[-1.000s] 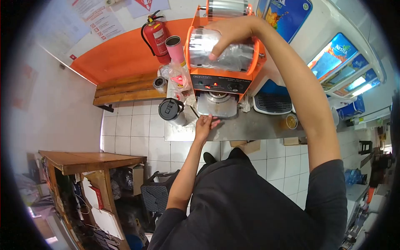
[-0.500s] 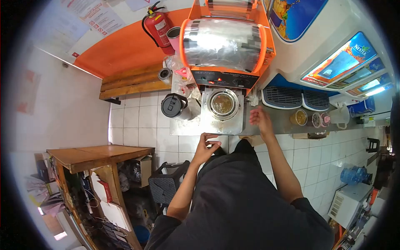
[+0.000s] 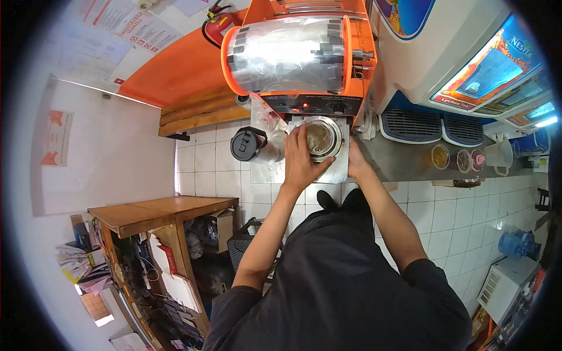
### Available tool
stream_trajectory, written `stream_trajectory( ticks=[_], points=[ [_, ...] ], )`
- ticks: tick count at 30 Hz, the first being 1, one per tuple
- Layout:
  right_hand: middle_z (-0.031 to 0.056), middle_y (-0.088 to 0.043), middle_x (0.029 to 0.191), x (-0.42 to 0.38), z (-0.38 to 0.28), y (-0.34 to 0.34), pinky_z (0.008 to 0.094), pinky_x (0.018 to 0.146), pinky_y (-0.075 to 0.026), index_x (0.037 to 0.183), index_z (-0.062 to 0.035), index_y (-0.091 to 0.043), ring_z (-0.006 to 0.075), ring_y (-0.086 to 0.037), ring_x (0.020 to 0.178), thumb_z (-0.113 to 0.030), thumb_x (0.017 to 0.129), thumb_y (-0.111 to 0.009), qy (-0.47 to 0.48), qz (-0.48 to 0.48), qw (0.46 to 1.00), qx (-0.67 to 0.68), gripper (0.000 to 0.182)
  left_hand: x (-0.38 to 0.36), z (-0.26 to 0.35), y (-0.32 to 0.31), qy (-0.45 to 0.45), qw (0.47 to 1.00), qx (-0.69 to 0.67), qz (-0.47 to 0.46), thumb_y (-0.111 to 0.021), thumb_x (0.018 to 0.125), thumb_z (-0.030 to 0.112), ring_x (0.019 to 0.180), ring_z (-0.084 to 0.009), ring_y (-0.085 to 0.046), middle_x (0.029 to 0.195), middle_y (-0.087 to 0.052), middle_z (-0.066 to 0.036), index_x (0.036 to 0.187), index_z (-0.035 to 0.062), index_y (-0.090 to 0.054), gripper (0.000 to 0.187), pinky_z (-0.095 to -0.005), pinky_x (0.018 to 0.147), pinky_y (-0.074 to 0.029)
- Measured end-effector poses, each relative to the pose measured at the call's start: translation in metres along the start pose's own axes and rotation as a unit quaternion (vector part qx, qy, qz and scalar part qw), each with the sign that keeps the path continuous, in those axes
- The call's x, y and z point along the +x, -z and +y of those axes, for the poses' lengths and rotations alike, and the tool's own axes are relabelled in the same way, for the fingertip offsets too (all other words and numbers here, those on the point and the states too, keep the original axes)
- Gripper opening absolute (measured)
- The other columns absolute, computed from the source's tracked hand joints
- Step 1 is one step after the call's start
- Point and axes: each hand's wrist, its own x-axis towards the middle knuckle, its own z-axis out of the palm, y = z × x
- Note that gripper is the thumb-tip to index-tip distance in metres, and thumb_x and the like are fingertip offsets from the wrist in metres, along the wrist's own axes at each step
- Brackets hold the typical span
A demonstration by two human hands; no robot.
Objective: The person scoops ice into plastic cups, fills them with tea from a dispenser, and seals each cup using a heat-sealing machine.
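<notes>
An orange cup sealing machine (image 3: 316, 106) carries a roll of clear film (image 3: 284, 55). From its front juts a metal tray (image 3: 335, 172) with a round ring, in which sits a cup with a brownish drink (image 3: 319, 138). My left hand (image 3: 300, 161) lies on the tray's left side, fingers stretched beside the ring and thumb apart at its lower edge. Against the tray's right edge is my right hand (image 3: 356, 161); its fingers are mostly hidden there. A tumbler with a black lid and handle (image 3: 248, 144) stands left of the tray.
A drink dispenser with drip trays (image 3: 411, 126) stands to the right. Several containers, including a cup of yellowish drink (image 3: 439, 156) and a clear pitcher (image 3: 499, 155), line the counter. A wooden cabinet (image 3: 161, 213) is at lower left, a fire extinguisher (image 3: 219, 26) at the back.
My left hand has moved up from the counter's front edge onto the tray beside the ring. My right hand has come in to the tray's right edge. The view has shifted slightly.
</notes>
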Motion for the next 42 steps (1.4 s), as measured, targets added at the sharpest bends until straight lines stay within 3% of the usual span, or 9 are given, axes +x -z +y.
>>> stream_trajectory(
  ticks=[8, 10, 16, 27, 30, 32, 35, 39, 42],
  points=[
    [0.0105, -0.067, 0.124, -0.02, -0.007, 0.016, 0.0386, 0.101, -0.048, 0.132, -0.0048, -0.058, 0.0228, -0.062, 0.113, -0.045, 0.106, -0.038, 0.024, 0.165, 0.985, -0.038, 0.052, 0.003, -0.004, -0.002, -0.043, 0.99, -0.123, 0.057, -0.092, 0.06, 0.016, 0.112, -0.039, -0.057, 0.127, -0.053, -0.023, 0.14, -0.0021, -0.04, 0.096, -0.0431, 0.097, -0.049],
    [0.0106, -0.065, 0.121, -0.06, -0.027, -0.007, 0.0364, 0.102, -0.044, 0.135, -0.0016, -0.054, 0.022, -0.057, 0.121, -0.045, 0.107, -0.039, 0.226, 0.233, 0.874, -0.361, 0.054, 0.001, 0.005, 0.003, -0.076, 0.983, -0.142, 0.091, -0.092, 0.06, 0.015, 0.113, -0.0389, -0.058, 0.124, -0.055, -0.023, 0.138, -0.0021, -0.042, 0.094, -0.0433, 0.098, -0.048],
    [0.0049, -0.06, 0.125, -0.121, -0.055, -0.075, 0.0337, 0.099, -0.045, 0.138, -0.0036, -0.049, 0.0164, -0.058, 0.113, -0.024, 0.1, -0.062, 0.176, 0.053, 0.947, -0.265, 0.046, 0.001, 0.053, -0.01, -0.102, 0.951, -0.262, 0.125, -0.094, 0.062, 0.018, 0.118, -0.0353, -0.056, 0.129, -0.053, -0.021, 0.141, 0.0001, -0.035, 0.1, -0.042, 0.099, -0.047],
    [0.0098, -0.061, 0.126, -0.165, -0.069, 0.086, 0.0362, 0.096, -0.05, 0.135, -0.0015, -0.052, 0.0191, -0.061, 0.114, -0.018, 0.095, -0.07, 0.11, 0.14, 0.969, -0.171, 0.047, 0.001, 0.127, -0.11, -0.069, 0.975, -0.141, -0.16, -0.084, 0.062, 0.011, 0.114, -0.0448, -0.049, 0.123, -0.044, -0.027, 0.148, -0.0008, -0.028, 0.103, -0.0466, 0.098, -0.045],
    [0.017, -0.062, 0.124, -0.18, -0.092, 0.108, 0.0424, 0.099, -0.048, 0.134, 0.0, -0.052, 0.0277, -0.059, 0.119, -0.025, 0.09, -0.074, 0.198, 0.288, 0.804, -0.481, 0.055, 0.0, 0.128, -0.141, -0.07, 0.969, -0.149, -0.186, -0.083, 0.063, 0.011, 0.115, -0.0445, -0.048, 0.124, -0.044, -0.027, 0.147, -0.0001, -0.029, 0.1, -0.0469, 0.1, -0.045],
    [0.0248, -0.061, 0.122, -0.208, -0.132, 0.089, 0.0488, 0.103, -0.044, 0.132, 0.0018, -0.052, 0.0379, -0.055, 0.123, -0.031, 0.082, -0.079, 0.328, 0.404, 0.521, -0.677, 0.065, 0.0, 0.126, -0.16, -0.055, 0.968, -0.151, -0.194, -0.082, 0.064, 0.011, 0.115, -0.0442, -0.048, 0.125, -0.043, -0.027, 0.146, 0.0002, -0.03, 0.098, -0.0464, 0.101, -0.045],
    [0.0219, -0.057, 0.125, -0.218, -0.171, 0.124, 0.049, 0.1, -0.043, 0.132, -0.0028, -0.052, 0.041, -0.053, 0.117, -0.028, 0.073, -0.084, 0.268, 0.422, 0.346, -0.794, 0.071, -0.004, 0.113, -0.182, -0.04, 0.978, -0.094, -0.184, -0.084, 0.063, 0.015, 0.116, -0.0442, -0.047, 0.123, -0.044, -0.027, 0.144, -0.0002, -0.033, 0.097, -0.0462, 0.101, -0.045],
    [0.022, -0.061, 0.118, -0.206, -0.203, 0.162, 0.0485, 0.096, -0.046, 0.125, -0.0023, -0.057, 0.0395, -0.057, 0.113, -0.026, 0.072, -0.085, 0.151, 0.389, 0.392, -0.82, 0.064, 0.0, 0.111, -0.185, -0.02, 0.979, -0.092, -0.178, -0.085, 0.064, 0.016, 0.12, -0.0457, -0.046, 0.128, -0.044, -0.03, 0.144, -0.0008, -0.033, 0.097, -0.046, 0.104, -0.044],
    [0.027, -0.061, 0.12, -0.197, -0.212, 0.176, 0.0515, 0.101, -0.044, 0.13, 0.0006, -0.052, 0.0442, -0.055, 0.117, -0.027, 0.071, -0.083, 0.05, 0.331, 0.527, -0.781, 0.073, 0.001, 0.125, -0.162, 0.0, 0.987, -0.058, -0.147, -0.086, 0.066, 0.019, 0.125, -0.0481, -0.044, 0.136, -0.042, -0.031, 0.146, 0.0012, -0.033, 0.098, -0.0452, 0.107, -0.042]
  ],
)
